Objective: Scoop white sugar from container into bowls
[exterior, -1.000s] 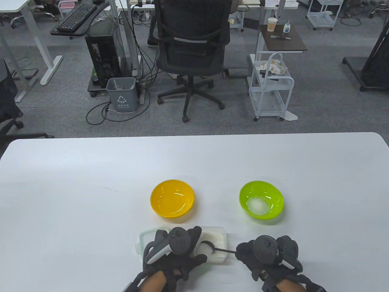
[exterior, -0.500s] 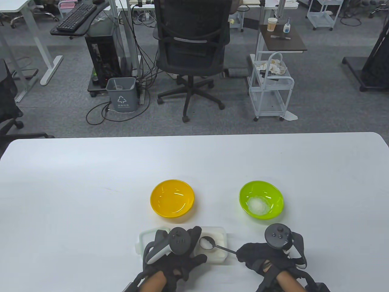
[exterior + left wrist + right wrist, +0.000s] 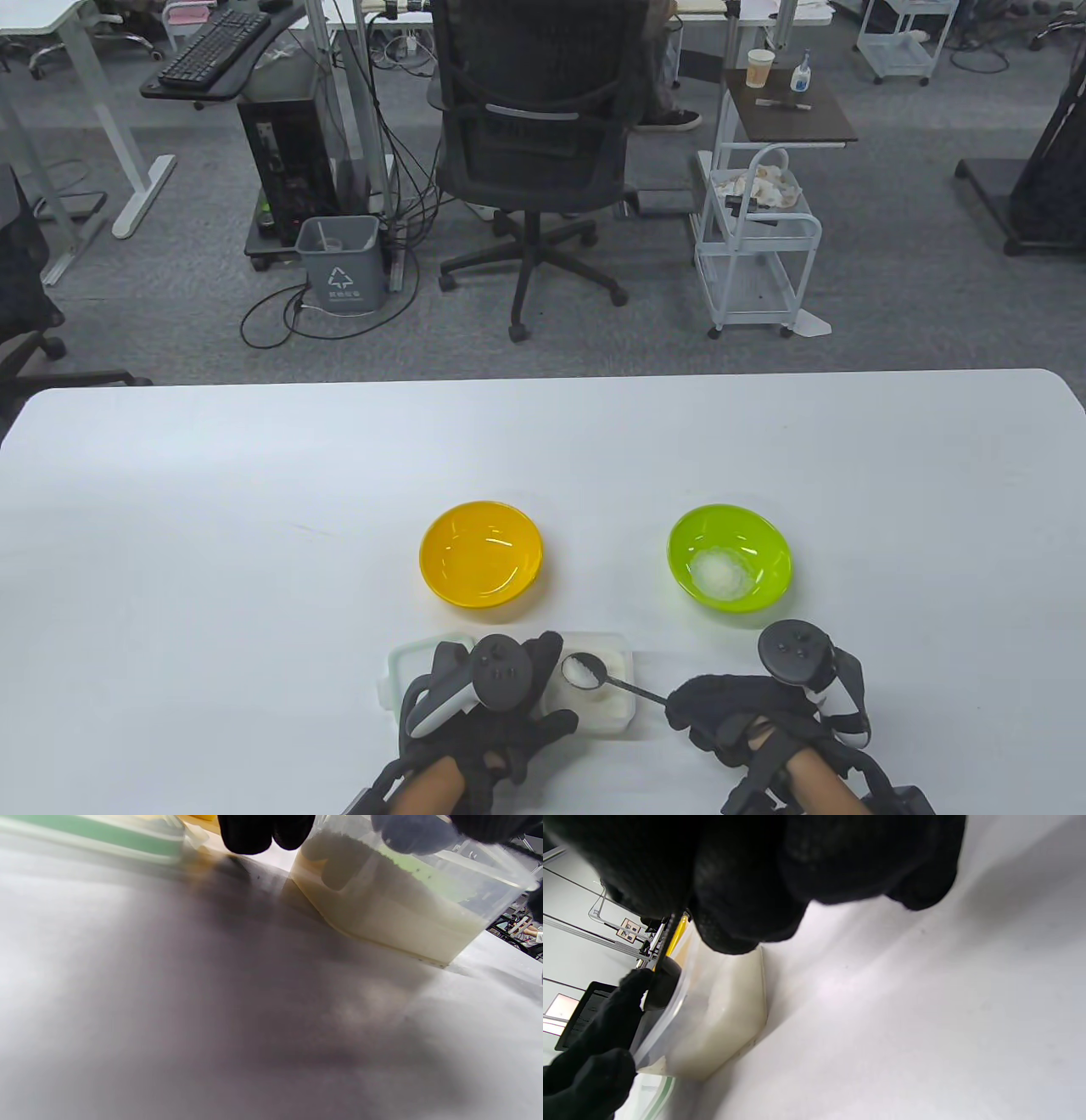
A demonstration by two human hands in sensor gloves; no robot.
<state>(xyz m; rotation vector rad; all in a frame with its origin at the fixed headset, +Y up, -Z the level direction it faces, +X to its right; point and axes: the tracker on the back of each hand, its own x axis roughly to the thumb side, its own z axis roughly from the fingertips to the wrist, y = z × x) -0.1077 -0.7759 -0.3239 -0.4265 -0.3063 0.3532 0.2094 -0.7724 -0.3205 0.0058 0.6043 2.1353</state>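
Note:
A clear plastic container of white sugar (image 3: 604, 683) sits near the table's front edge; it also shows in the left wrist view (image 3: 394, 908) and the right wrist view (image 3: 725, 1018). My left hand (image 3: 488, 696) grips its left side. My right hand (image 3: 738, 709) holds a black spoon (image 3: 594, 675) by the handle, its bowl heaped with sugar and raised just above the container. The yellow bowl (image 3: 481, 553) looks empty. The green bowl (image 3: 730, 566) holds a mound of sugar.
The container's lid (image 3: 407, 658) with a green seal lies to the left of the container, partly under my left hand. The white table (image 3: 254, 526) stretches wide on both sides. An office chair (image 3: 534, 153) stands beyond the far edge.
The spoon went from dipped in the sugar to lifted out full of sugar, rising slightly. My right hand rolled so its tracker turned up and shifted a little right. My left hand stayed put.

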